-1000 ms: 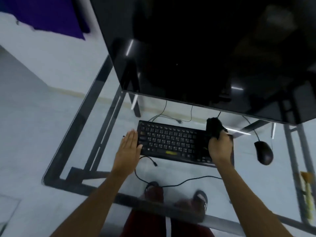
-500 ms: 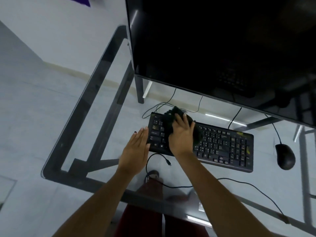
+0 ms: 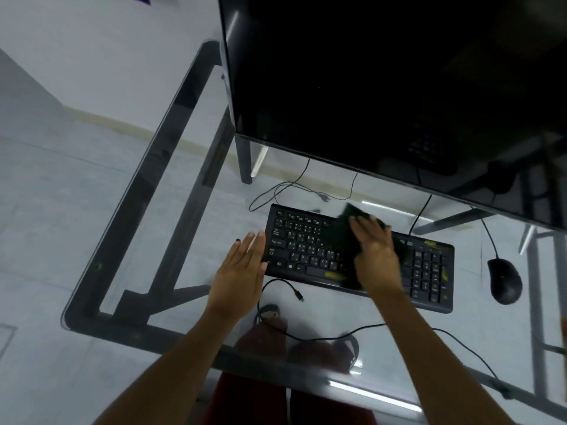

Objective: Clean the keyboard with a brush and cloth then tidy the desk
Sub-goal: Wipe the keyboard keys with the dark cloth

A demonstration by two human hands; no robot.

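Right hand (image 3: 376, 259) with black cloth (image 3: 339, 237) slid from keyboard (image 3: 359, 260) left end to middle | fingers flat, pressing cloth | left hand (image 3: 241, 276) flat, bracing left edge | wipe in overlapping strokes, light pressure.

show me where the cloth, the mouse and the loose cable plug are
black cloth (image 3: 340, 237), head view, bare part left of the right hand.
mouse (image 3: 504, 280), head view, middle of its back.
loose cable plug (image 3: 298, 294), head view, connector tip on the glass.

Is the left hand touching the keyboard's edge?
Touching. In the head view, the left hand lies flat on the glass, its fingertips against the left edge of the keyboard.
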